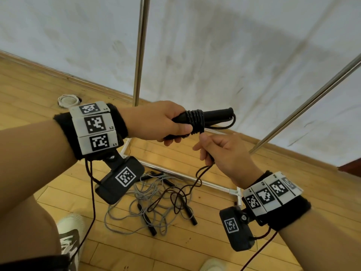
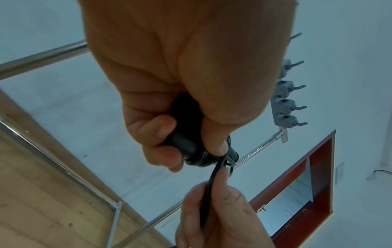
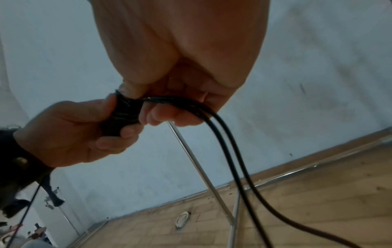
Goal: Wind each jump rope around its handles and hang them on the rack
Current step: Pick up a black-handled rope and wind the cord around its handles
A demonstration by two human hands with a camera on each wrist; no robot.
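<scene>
Chrome tube rack (image 1: 139, 55) stands upper centre against the wall; tangled grey and black jump ropes (image 1: 150, 204) lie on the floor at lower centre. My left hand (image 1: 156, 122) fists round the paired black plastic handles (image 1: 211, 114) mid-frame, thumb pinning the coils. My right hand (image 1: 220, 151) pinches the black rope cord (image 1: 197, 177) just below. I should keep tension and lay each turn beside the last, feeding slack so it doesn't snag the pile.

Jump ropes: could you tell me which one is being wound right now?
The black rope, coiled round the handles in the left hand; the grey ropes lie tangled on the floor.
</scene>
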